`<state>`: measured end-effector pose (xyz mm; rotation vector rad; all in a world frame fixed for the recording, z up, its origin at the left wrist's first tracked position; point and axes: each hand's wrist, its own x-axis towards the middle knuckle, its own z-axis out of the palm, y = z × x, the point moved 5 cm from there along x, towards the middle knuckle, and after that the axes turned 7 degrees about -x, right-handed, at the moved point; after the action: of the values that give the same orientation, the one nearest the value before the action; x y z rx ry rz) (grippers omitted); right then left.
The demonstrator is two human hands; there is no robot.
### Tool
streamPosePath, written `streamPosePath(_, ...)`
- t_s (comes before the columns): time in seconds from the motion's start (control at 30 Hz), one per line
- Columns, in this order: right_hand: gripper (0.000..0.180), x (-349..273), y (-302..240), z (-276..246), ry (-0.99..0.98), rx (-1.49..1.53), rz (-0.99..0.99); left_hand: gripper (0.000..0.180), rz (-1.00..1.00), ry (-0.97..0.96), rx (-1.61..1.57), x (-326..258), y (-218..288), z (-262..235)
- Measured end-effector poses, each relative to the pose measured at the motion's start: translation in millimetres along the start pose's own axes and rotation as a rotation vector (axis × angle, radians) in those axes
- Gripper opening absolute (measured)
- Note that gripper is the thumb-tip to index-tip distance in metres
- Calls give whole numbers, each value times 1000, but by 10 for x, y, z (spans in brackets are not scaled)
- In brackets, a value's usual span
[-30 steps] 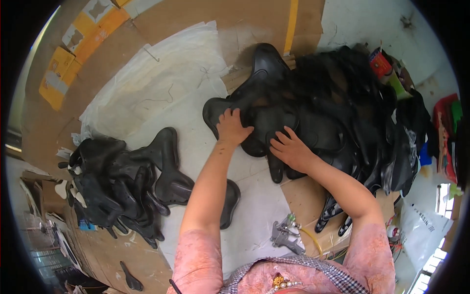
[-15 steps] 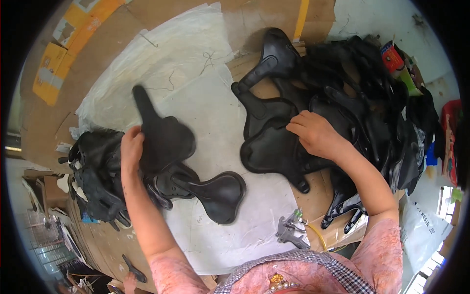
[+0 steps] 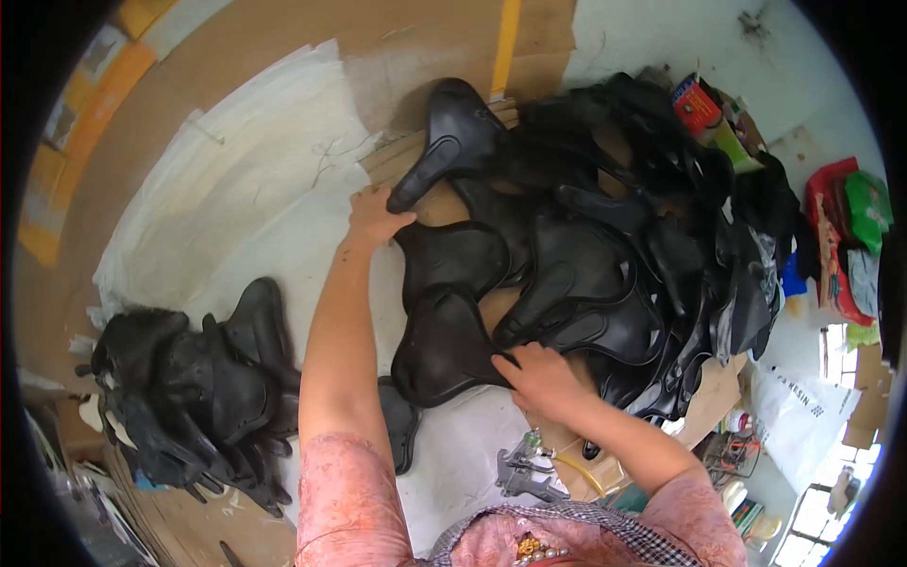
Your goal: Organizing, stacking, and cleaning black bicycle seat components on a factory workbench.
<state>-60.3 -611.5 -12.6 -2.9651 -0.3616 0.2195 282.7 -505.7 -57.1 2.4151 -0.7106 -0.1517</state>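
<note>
Black moulded shells form two piles: a smaller stack (image 3: 189,397) at left, a large heap (image 3: 624,246) at right, neither countable exactly. Between them, two shells lie flat. The left hand (image 3: 375,215), off the stack since the earlier frame, grips the upper shell (image 3: 453,260) at its edge, fingers curled. The right hand (image 3: 539,378) pinches the lower shell (image 3: 444,345). One metal tool (image 3: 524,470) lies below.

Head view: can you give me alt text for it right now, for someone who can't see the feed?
Looking down, a person's left hand and right hand rest on flat black moulded pieces at the edge of a big heap on white sheeting. A smaller pile of black pieces lies at the person's left.
</note>
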Motion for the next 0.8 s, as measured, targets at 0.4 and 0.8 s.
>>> streamPosePath(0.4,38,-998,501,-976,98,727,129,42,160,-254,-216,-1344,420,29)
streamPosePath(0.8,42,-1283,1746,-1696,713,84,697,34,-197,-47,-426,-1566,756,-1527)
